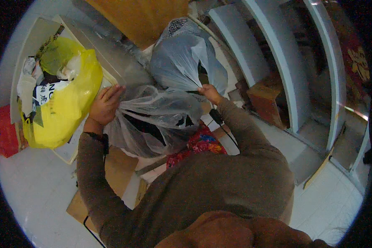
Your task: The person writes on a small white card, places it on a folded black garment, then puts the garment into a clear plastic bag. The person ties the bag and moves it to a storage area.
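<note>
My left hand [107, 102] is at the gathered end of a torn clear plastic bag [155, 124] with dark contents; whether its fingers grip the plastic is not plain. Just left of that hand, a yellow plastic bag [65, 114] lies with crumpled packaging in an open container [57, 20]. My right hand [211, 94] pinches the gathered edge of a full, pale grey plastic bag [179, 59]. A dark gap shows in this bag beside my fingers. Below the clear bag lies a red floral cloth or bag [206, 141].
Light-coloured shelving [272, 43] curves along the right, with a brown cardboard box [265, 99] at its base. An orange-brown panel [145, 18] stands at the top. Flattened cardboard [119, 169] lies on the tiled floor near my left arm. Something red [7, 131] is at far left.
</note>
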The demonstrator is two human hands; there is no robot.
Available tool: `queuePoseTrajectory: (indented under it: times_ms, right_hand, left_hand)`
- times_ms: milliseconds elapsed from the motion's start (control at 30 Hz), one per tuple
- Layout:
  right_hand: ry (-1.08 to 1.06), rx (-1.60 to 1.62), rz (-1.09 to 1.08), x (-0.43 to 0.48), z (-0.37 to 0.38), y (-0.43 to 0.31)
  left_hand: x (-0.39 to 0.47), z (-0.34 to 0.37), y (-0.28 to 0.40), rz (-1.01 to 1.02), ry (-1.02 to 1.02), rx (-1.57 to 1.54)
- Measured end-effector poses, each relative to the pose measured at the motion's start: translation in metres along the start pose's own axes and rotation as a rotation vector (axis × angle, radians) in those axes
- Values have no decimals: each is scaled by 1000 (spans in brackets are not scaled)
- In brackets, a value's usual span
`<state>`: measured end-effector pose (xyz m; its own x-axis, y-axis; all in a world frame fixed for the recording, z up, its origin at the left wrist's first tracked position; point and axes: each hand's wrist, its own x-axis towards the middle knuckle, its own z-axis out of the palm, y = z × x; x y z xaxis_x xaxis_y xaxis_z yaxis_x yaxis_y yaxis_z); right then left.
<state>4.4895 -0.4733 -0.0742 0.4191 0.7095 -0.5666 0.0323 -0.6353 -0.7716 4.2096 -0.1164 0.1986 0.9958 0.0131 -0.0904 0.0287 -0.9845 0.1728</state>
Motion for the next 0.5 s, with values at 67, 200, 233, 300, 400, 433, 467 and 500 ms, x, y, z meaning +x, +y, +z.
queuePoseTrajectory:
  times_ms: [67, 200, 233, 300, 400, 433, 467, 500]
  right_hand:
    - [98, 39, -77, -31, 1, 1]
    - [242, -10, -90, -91, -7, 6]
    - [282, 43, -64, -107, -11, 4]
    - [385, 121, -24, -142, -11, -2]
    - [437, 97, 40, -208, -2, -13]
    - [445, 96, 17, -228, 5, -17]
    - [490, 94, 55, -251, 16, -19]
    - [530, 89, 92, -278, 28, -20]
  left_hand:
    - [-1, 1, 0, 7, 18, -21]
    - [-2, 2, -1, -8, 82, -24]
    - [-3, 2, -2, -20, 54, -3]
    - [-3, 2, -2, -70, -14, 63]
    - [-2, 0, -1, 25, 18, 49]
    - [-2, -1, 0, 4, 11, 51]
    - [-3, -1, 0, 32, 31, 65]
    - [-3, -2, 1, 55, 33, 73]
